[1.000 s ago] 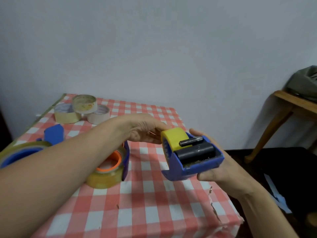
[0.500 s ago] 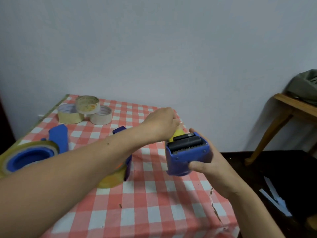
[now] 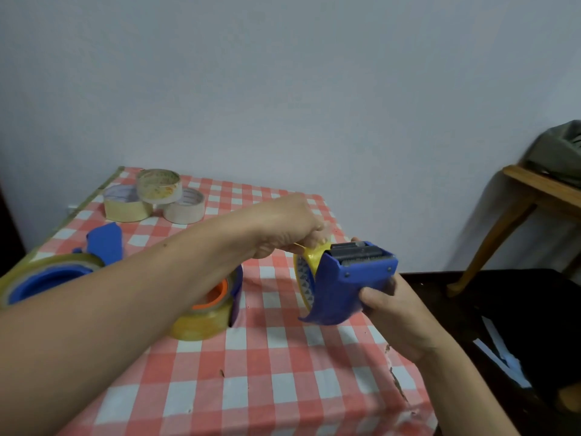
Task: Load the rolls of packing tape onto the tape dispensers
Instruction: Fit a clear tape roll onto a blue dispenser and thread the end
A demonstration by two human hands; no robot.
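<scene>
Right hand [image 3: 396,313] grips the blue tape dispenser [image 3: 342,287] above the worktop [image 3: 283,372] near its right edge, a yellow tape roll [image 3: 309,272] seated in it. Left hand [image 3: 289,228] pinches the roll's free end at the top. Farther back, two more loaded dispensers [image 3: 217,297] lie on the checked cloth, and three spare rolls [image 3: 154,196] sit at the far left corner.

Blue dispenser [image 3: 342,287] w/ yellow tape roll [image 3: 314,258]; red-white check tablecloth [image 3: 283,372].

Dim, soft light; slight blur
</scene>
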